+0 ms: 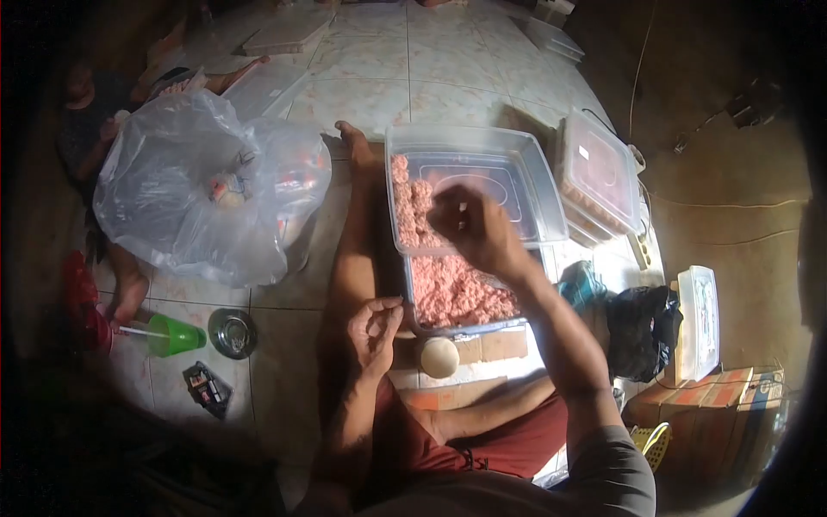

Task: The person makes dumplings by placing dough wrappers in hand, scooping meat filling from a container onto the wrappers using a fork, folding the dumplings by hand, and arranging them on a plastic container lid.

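"Head view, and I'm watching from the side: what does the right hand [479,227] grip?"
"I can't tell; its fingers curl in shadow, over the clear tub [536,177]."
"And the pink lumps [421,191]?"
"Inside that tub, just left of those fingers. Loose pink mince [457,291] lies nearer the body, below the same hand."
"The left hand [375,333]?"
"Half curled beside the mince; I can't tell if it pinches anything. A pale round object [440,358] sits to its right."
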The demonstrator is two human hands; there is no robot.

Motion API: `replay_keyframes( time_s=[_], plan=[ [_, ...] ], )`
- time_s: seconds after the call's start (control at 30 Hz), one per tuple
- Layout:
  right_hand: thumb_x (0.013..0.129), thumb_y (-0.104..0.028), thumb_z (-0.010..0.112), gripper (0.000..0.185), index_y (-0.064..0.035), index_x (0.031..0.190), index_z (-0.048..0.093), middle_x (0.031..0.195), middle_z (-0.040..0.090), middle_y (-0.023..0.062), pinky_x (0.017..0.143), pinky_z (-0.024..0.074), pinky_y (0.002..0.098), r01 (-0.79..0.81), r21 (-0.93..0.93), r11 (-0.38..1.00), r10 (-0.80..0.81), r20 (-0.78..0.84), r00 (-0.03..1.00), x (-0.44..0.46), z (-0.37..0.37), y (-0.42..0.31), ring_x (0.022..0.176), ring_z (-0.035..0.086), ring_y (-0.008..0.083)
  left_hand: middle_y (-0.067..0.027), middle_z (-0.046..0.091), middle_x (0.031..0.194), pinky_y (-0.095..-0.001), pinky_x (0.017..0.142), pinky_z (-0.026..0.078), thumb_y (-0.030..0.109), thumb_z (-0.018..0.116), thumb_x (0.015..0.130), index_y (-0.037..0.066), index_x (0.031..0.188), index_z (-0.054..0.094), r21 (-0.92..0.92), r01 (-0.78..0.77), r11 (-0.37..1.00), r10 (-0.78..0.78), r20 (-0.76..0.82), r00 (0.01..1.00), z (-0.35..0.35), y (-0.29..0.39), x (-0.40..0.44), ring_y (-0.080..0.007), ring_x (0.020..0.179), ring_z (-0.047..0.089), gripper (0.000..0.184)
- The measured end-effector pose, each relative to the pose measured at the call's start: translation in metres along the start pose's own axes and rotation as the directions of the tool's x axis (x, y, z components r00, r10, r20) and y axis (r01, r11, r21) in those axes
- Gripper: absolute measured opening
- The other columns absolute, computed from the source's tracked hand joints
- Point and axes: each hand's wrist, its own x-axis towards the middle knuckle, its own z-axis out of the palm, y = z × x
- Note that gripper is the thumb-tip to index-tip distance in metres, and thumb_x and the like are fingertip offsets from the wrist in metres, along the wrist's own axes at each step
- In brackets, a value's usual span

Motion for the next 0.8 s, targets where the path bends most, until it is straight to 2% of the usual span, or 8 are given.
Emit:
replay_keyframes(
  time_s=[0.07,0.2,0.3,0.4,0.47,0.63,0.73,0.8],
  plan=[
    [0.09,-0.025,0.076,0.029,-0.0011,0.107,0.07,0.089,0.074,0.0139,0.072,0.0545,0.0332,-0.078,-0.158,0.984,0.069,-0.059,0.996,0.055,0.004,0.022,0.08,0.071,0.02,-0.0146,0.074,0.093,-0.0303,0.073,0.06,0.014,0.066,0.099,-0.005,0.111,0.066,-0.168,0.264,0.95,-0.271,-0.017,0.962,-0.002,0.013,0.003,-0.0189,0.076,0.072,0.022],
    [0.085,-0.022,0.073,0.029,-0.0014,0.104,0.071,0.087,0.074,0.017,0.073,0.0544,0.0346,-0.115,-0.099,0.988,0.099,-0.158,0.982,0.148,0.042,0.108,0.081,0.071,0.0215,-0.0135,0.066,0.081,-0.028,0.063,0.051,0.025,0.055,0.104,-0.004,0.113,0.062,-0.18,0.319,0.93,-0.326,-0.012,0.945,-0.002,0.017,0.014,-0.0156,0.064,0.06,0.031],
    [0.085,-0.025,0.069,0.031,0.0001,0.103,0.071,0.084,0.074,0.0176,0.07,0.0546,0.0355,-0.313,-0.388,0.867,0.304,-0.086,0.949,0.184,0.065,0.14,0.075,0.071,0.0238,-0.0098,0.061,0.078,-0.0274,0.062,0.045,0.022,0.055,0.102,-0.001,0.114,0.059,-0.222,0.295,0.929,-0.305,-0.01,0.952,-0.009,0.012,0.019,-0.0152,0.064,0.055,0.027],
    [0.09,-0.02,0.06,0.025,0.0015,0.1,0.069,0.081,0.073,0.0196,0.064,0.0558,0.0348,-0.18,-0.397,0.9,0.199,0.007,0.98,0.195,0.081,0.163,0.07,0.072,0.0257,-0.0074,0.058,0.075,-0.0272,0.062,0.042,0.022,0.055,0.1,0.001,0.111,0.06,-0.307,0.342,0.888,-0.367,-0.029,0.93,-0.015,0.013,0.023,-0.0154,0.066,0.054,0.024],
    [0.093,-0.014,0.054,0.02,-0.0004,0.099,0.067,0.082,0.073,0.0198,0.06,0.0565,0.0347,0.314,-0.685,0.657,-0.163,0.278,0.947,0.199,0.082,0.165,0.069,0.072,0.0275,-0.0072,0.057,0.075,-0.0272,0.063,0.042,0.022,0.055,0.1,0.002,0.111,0.06,-0.38,0.353,0.855,-0.391,-0.025,0.92,-0.017,0.01,0.024,-0.0153,0.066,0.054,0.023],
    [0.095,-0.013,0.054,0.02,0.0009,0.104,0.067,0.083,0.072,0.0172,0.058,0.0564,0.0377,0.031,-0.432,0.901,0.093,0.263,0.96,0.202,0.062,0.16,0.072,0.074,0.0266,-0.0063,0.056,0.074,-0.0273,0.063,0.042,0.023,0.056,0.1,0.004,0.11,0.06,-0.465,0.375,0.802,-0.419,0.008,0.908,-0.013,0.012,0.027,-0.0146,0.069,0.054,0.022],
    [0.09,-0.019,0.064,0.014,-0.0064,0.085,0.066,0.081,0.072,0.0184,0.066,0.0558,0.0437,0.58,-0.53,0.618,-0.644,0.082,0.761,0.178,0.033,0.148,0.077,0.07,0.0385,-0.0063,0.057,0.077,-0.0264,0.062,0.041,0.02,0.055,0.1,0.003,0.113,0.059,-0.398,0.362,0.843,-0.377,0.045,0.925,-0.012,0.001,0.025,-0.0146,0.068,0.054,0.022],
    [0.092,-0.022,0.066,0.019,-0.0034,0.091,0.07,0.086,0.072,0.021,0.07,0.0549,0.0423,-0.005,-0.266,0.964,-0.061,-0.237,0.97,0.149,0.01,0.113,0.084,0.072,0.0367,-0.0064,0.062,0.084,-0.0228,0.062,0.044,0.014,0.063,0.097,0.002,0.116,0.058,-0.424,0.265,0.866,-0.293,0.0,0.956,-0.007,-0.008,0.022,-0.0091,0.067,0.054,0.023]
  ],
)
